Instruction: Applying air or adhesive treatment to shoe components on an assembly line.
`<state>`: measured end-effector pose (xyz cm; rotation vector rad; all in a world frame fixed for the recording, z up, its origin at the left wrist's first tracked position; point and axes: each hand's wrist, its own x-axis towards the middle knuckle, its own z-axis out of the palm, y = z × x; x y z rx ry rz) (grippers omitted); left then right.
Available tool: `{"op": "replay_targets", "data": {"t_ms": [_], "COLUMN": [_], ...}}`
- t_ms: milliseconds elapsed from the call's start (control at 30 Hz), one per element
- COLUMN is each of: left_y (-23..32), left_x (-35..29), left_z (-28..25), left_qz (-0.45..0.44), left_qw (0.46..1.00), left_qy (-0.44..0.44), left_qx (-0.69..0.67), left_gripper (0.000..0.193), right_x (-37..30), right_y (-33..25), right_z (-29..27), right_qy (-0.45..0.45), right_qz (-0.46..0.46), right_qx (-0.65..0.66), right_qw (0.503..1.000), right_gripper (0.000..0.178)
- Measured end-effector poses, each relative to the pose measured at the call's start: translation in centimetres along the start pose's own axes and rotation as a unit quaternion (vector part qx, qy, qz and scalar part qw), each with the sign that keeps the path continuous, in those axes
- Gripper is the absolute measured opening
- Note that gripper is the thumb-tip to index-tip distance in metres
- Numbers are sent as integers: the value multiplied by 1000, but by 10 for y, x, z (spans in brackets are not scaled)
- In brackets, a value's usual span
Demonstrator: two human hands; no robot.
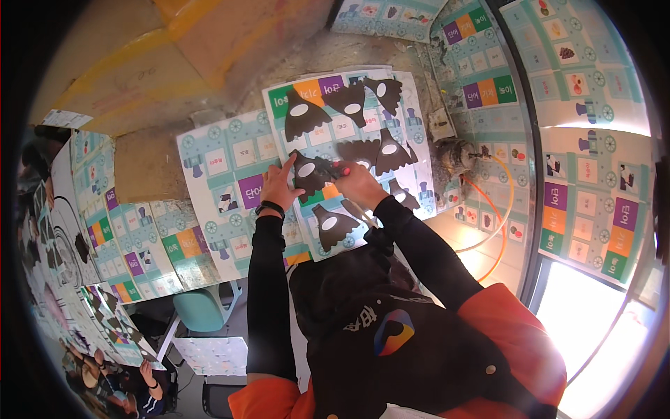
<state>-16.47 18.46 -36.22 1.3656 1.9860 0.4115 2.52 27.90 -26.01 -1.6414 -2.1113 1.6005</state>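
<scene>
My left hand [278,188] has thumb and forefinger spread, resting on the left edge of a dark brown skirt-shaped cutout [308,183] with a white oval. My right hand [359,184] is closed round a small black tool with red parts [338,170], its tip over the right side of that cutout; the tool's kind is unclear. More such cutouts lie around: one at upper left [300,110], one to the right [392,152] and one nearer me [329,225]. They rest on printed sheets [241,164] with coloured blocks and small pictures.
Brown cardboard [155,167] lies left of the sheets. A round metal fitting [455,155] with yellow and orange hoses [511,202] sits at right, near upright printed panels [590,167]. A teal chair [202,307] stands below the table at left. Other people [132,391] are at lower left.
</scene>
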Motion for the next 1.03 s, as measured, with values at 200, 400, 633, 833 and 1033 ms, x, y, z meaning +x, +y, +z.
{"op": "replay_targets", "data": {"t_ms": [200, 400, 633, 833, 1033], "left_y": [-3, 7, 16, 42, 45], "left_x": [0, 9, 60, 142, 169], "left_z": [4, -7, -38, -66, -74], "left_qz": [11, 24, 46, 58, 9], "left_qw": [1000, 999, 972, 991, 997], "left_qy": [4, 18, 232, 94, -36], "left_qx": [-1, 22, -7, 74, 66], "left_gripper": [102, 97, 49, 85, 107], "right_x": [5, -1, 2, 76, 131], "right_y": [3, -3, -48, -67, -69], "right_z": [-3, -22, -90, -99, -84], "right_qy": [12, -48, -15, -22, 19], "right_qz": [-11, 24, 48, 16, 26], "right_qx": [9, -23, 246, 178, 83], "right_qw": [1000, 998, 968, 984, 996], "right_gripper": [21, 24, 19, 25, 16]}}
